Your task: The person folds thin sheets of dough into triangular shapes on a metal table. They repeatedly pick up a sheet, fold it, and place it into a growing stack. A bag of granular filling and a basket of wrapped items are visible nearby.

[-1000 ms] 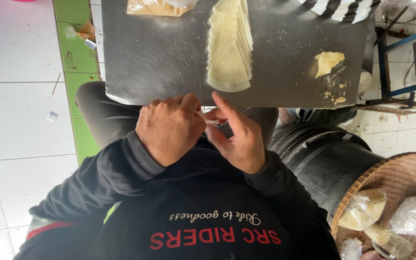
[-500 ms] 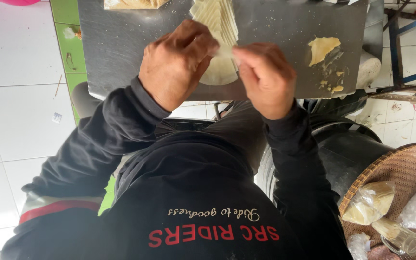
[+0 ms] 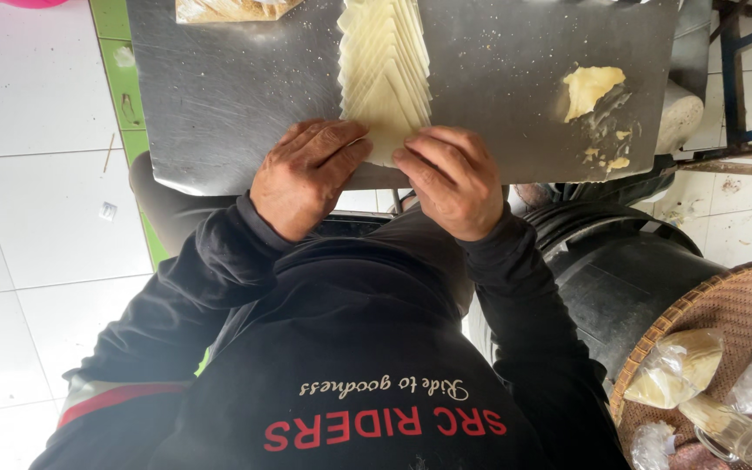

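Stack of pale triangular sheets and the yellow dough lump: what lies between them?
In the head view, only bare metal tray lies between the sheet stack and the dough lump; scraps sit below the lump.

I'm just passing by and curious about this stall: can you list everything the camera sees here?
Metal tray: one, grey, across the top, over the person's lap.
Wrappers: one fanned row of thin sheets, pale yellow, middle of the tray.
Filling: one lump with smears, yellow, right part of the tray.
Bag: one, clear with tan contents, top edge of the tray.
Basket: one, brown woven, lower right.
Packets: several, clear plastic, in the basket.
Barrel: one, black, right of the person.
Floor tiles: white, with a green strip, on the left.
Left hand: on the near end of the wrappers.
Right hand: on the same end, beside the left.
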